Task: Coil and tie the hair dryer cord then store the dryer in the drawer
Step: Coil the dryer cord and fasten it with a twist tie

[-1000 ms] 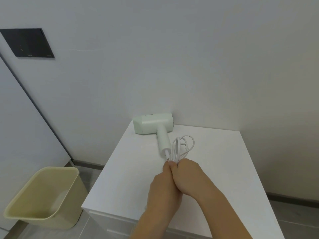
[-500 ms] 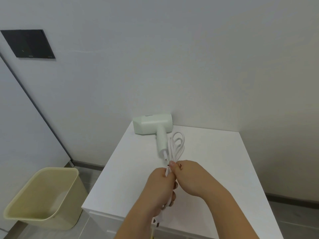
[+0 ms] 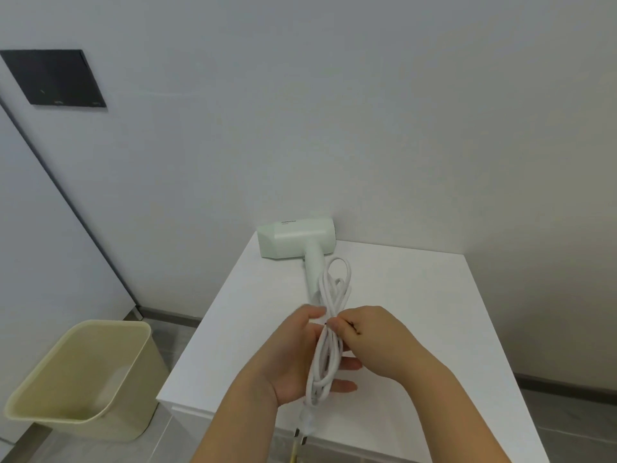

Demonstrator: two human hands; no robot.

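Hair dryer [image 3: 295,240] lies on its side at the back of the white desk [image 3: 417,312], by the wall, handle pointing at the person. Cord [image 3: 330,329] is folded into a long bundle running on from the dryer's handle end. Left hand [image 3: 300,359], palm up and fingers straight, carries the bundle's far-from-dryer half. Right hand [image 3: 374,342] pinches the bundle mid-length, just past the handle. Plug [image 3: 309,424] dangles at the end farthest from the dryer. Beige bin [image 3: 83,379] sits on the floor, left of the dryer.
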